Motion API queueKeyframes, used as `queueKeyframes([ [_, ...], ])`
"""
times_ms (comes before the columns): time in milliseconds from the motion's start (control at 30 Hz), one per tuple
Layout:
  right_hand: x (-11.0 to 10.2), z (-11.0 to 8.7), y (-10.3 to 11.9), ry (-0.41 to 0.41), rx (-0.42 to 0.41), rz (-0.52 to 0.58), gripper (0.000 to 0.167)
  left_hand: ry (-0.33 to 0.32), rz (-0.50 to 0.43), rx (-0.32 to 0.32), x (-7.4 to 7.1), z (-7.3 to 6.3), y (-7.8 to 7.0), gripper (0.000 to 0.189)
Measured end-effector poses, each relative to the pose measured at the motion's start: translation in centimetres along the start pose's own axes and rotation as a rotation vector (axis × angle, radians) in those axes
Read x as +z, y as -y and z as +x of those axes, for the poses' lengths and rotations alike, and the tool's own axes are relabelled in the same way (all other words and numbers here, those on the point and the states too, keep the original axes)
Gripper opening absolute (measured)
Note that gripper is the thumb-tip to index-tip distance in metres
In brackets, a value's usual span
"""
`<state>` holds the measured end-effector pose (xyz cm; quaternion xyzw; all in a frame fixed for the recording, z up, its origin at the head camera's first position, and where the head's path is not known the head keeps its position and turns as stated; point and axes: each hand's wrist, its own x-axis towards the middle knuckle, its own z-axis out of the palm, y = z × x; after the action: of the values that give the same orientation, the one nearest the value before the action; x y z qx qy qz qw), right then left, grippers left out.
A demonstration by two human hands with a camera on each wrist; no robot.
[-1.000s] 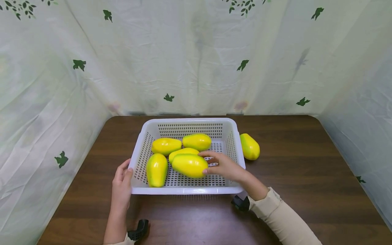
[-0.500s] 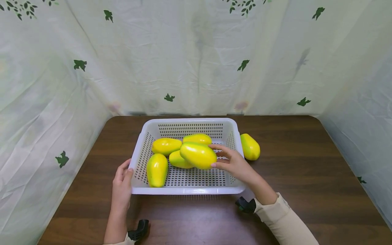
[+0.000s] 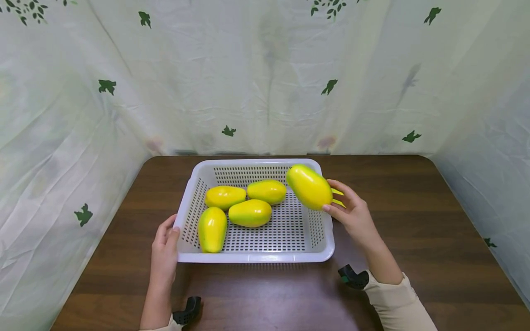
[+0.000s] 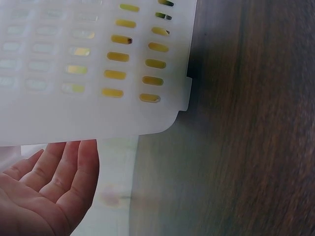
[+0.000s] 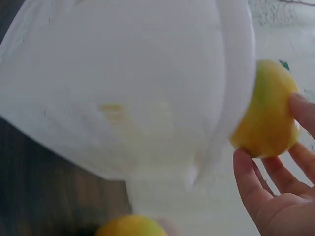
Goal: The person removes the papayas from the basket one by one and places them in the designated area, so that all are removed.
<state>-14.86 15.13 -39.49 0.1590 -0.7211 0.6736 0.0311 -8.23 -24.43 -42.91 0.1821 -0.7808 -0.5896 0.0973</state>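
My right hand (image 3: pixel 352 214) grips a yellow-green papaya (image 3: pixel 309 187) by its near end with thumb and fingertips, raised over the right rim of a white slotted plastic basket (image 3: pixel 254 257). The right wrist view also shows the held papaya (image 5: pixel 268 115), beside the pale basket wall (image 5: pixel 147 64). My left hand (image 3: pixel 164 250) holds the basket's left rim; in the left wrist view its fingertips (image 4: pixel 86 155) are partly hidden behind the plastic. Inside, several papayas (image 3: pixel 250 213) lie toward the left and back. Another papaya (image 3: pixel 338 197) on the table is mostly hidden by my right fingers.
The basket stands on a dark brown wooden table (image 3: pixel 414 211). A pale curtain (image 3: pixel 265 82) with green leaf and bird-like prints surrounds the table behind and at the sides. Black wrist mounts (image 3: pixel 353 277) are on both forearms.
My right hand has lifted the papaya from the basket's middle up and right to the right rim. The papaya beneath is uncovered. My left hand has stayed at the left rim.
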Motion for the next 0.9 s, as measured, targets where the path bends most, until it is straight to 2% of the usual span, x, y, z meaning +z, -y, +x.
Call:
queueKeyframes([
  [267,-2.9,-0.5,-1.2,-0.240,0.018,-0.072,0.053,-0.005,-0.001,0.004,0.1,0.0,0.0,0.044],
  [467,-4.5,-0.9,-3.0,-0.424,0.104,-0.096,0.053,-0.007,0.008,0.006,0.1,0.0,0.0,0.044],
  [567,-5.2,-1.0,-4.1,-0.490,0.156,-0.108,0.053,-0.010,0.009,0.009,0.1,0.0,0.1,0.044],
  [733,-6.5,-1.3,-5.9,-0.549,0.259,-0.122,0.056,-0.017,0.003,0.014,0.2,0.1,0.2,0.043],
  [900,-7.0,-1.8,-7.1,-0.562,0.339,-0.224,0.059,-0.020,-0.002,0.018,0.2,0.2,0.2,0.042],
])
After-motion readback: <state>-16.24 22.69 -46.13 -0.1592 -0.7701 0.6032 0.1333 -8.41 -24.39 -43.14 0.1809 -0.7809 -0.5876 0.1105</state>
